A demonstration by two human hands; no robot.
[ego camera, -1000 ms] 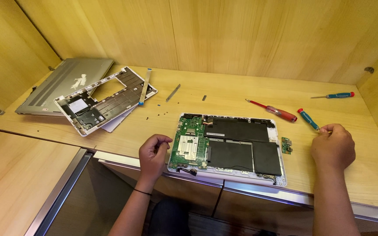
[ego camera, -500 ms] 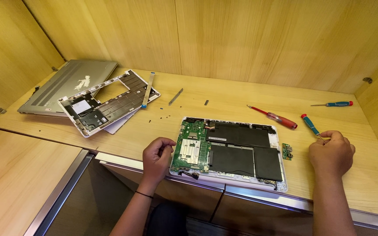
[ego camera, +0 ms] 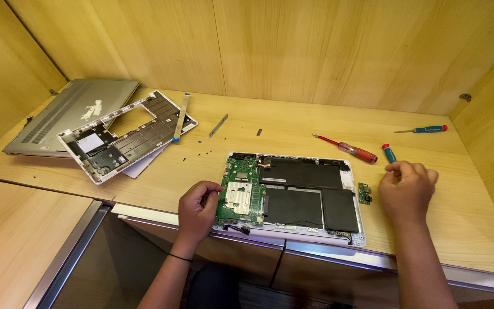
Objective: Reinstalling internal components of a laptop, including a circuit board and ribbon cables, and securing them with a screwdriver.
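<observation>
While left hand (ego camera: 197, 209) steadies laptop (ego camera: 293, 194), right (ego camera: 407, 187) grips screwdriver (ego camera: 389, 153) (blue).

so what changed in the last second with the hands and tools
The right hand drew in from the bench edge toward the blue-handled screwdriver and now sits closed right beside it; whether it grips it is unclear. The left hand stayed on the left edge of the opened laptop, by the green board. The red screwdriver and the far screwdriver did not move.

You have three screwdrivers at right: one red (ego camera: 347, 149), two teal (ego camera: 424, 130) (ego camera: 389, 153). One opened laptop (ego camera: 293, 194), two detached shells (ego camera: 70, 114) (ego camera: 127, 135) upper left.
</observation>
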